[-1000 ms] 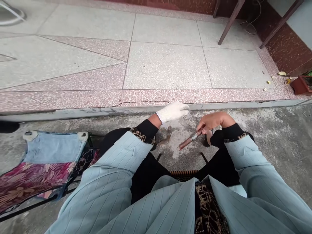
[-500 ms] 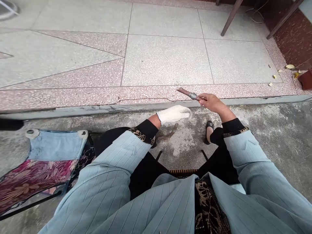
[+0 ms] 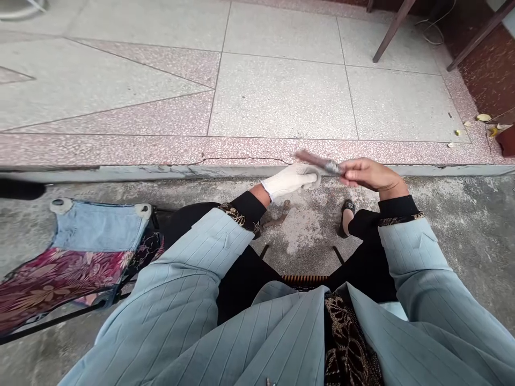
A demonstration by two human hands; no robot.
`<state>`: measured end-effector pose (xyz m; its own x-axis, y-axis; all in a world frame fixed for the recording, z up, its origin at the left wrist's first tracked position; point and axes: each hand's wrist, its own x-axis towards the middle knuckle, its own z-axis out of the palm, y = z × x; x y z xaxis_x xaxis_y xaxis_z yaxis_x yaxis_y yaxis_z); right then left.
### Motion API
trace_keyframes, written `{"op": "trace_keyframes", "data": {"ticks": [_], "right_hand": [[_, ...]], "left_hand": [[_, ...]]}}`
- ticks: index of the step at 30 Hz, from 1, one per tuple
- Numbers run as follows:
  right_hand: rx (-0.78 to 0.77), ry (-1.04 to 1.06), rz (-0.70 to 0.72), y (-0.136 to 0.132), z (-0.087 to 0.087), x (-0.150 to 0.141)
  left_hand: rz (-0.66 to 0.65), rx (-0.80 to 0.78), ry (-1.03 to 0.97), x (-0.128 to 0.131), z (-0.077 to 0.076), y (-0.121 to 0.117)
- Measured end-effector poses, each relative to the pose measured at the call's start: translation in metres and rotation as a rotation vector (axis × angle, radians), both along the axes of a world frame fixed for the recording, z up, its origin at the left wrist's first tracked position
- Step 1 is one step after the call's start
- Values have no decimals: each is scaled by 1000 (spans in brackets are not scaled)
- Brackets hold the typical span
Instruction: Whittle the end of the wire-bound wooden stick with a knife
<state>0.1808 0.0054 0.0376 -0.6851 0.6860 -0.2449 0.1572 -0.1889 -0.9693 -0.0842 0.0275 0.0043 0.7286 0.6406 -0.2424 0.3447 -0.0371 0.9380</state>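
My right hand (image 3: 370, 174), bare, is closed round one end of a reddish-brown stick with a silver band (image 3: 319, 162), held level and pointing left, blurred by motion. My left hand (image 3: 292, 179) wears a white knit glove, with its fingers curled just under the stick's free end; whether it touches the stick I cannot tell. Both hands are over grey concrete in front of my knees. A rusty curved metal piece (image 3: 277, 215) lies on the ground below the gloved hand.
A patchwork fabric folding stool (image 3: 68, 257) stands at my left. Ahead is a raised terrazzo step (image 3: 161, 171) with a tiled floor. Wooden furniture legs (image 3: 392, 29) rise at the far right, with a red pot (image 3: 507, 138) and fallen leaves nearby.
My right hand lifted the stick from low between my knees up to the step's edge, then drew it left and down towards the gloved left hand, which stayed nearly still.
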Motion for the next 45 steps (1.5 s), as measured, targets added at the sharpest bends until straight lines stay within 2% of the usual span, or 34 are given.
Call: {"op": "trace_keyframes", "data": {"ticks": [2,4,7,10,14,16,18,20,22,24,25,26,27,29,31,32,34,36,38,40,41,43,45], "right_hand": [[-6,59,-319,2,-2,3],[-30,60,-508,6,-8,2],[18,-80,-645,13,-22,-3],[166,-456,-640,17,-31,-5],[407,-986,-410,17,-33,-9],[434,-1150,-215,16,-32,-12],[388,-1238,-4,14,-32,-15],[292,-1214,213,13,-32,-17],[149,-1054,416,11,-30,-16],[-6,-788,602,8,-23,-11],[-57,-635,628,6,-18,-7],[-82,-483,606,4,-12,-2],[-77,-339,516,2,-6,4],[3,-100,149,-1,5,12],[86,16,-215,-2,11,15],[117,31,-344,-2,12,13],[162,9,-486,1,8,5],[227,-72,-550,6,1,-5],[333,-289,-586,11,-6,-12],[438,-655,-519,15,-10,-13],[448,-837,-410,16,-11,-12],[328,-1053,-57,17,-11,-7],[81,-993,315,17,-8,0]], "left_hand": [[47,-75,-57,3,-7,-2],[48,-131,-118,5,-15,-6],[-53,-191,-167,7,-19,-11],[-156,-181,-145,7,-14,-15],[-227,-31,-34,5,-6,-12],[-213,72,50,4,-5,-9],[-187,190,137,3,-6,-5],[-177,288,178,2,-7,-2],[-168,312,170,1,-8,1],[-144,238,132,-1,-6,3],[-122,172,103,-2,-5,4],[-93,100,70,-2,-4,4],[-65,30,31,-3,-3,4],[-29,-85,-76,-3,-1,4],[-29,-149,-200,-3,0,5],[-38,-166,-251,-2,1,5],[-53,-167,-303,-2,2,6],[-77,-128,-280,-1,4,6],[-111,-67,-219,-1,6,5],[-131,-7,-148,-2,9,4],[-130,21,-109,-2,10,3],[-108,64,-20,-2,10,3],[-83,57,54,-1,5,4]]}}
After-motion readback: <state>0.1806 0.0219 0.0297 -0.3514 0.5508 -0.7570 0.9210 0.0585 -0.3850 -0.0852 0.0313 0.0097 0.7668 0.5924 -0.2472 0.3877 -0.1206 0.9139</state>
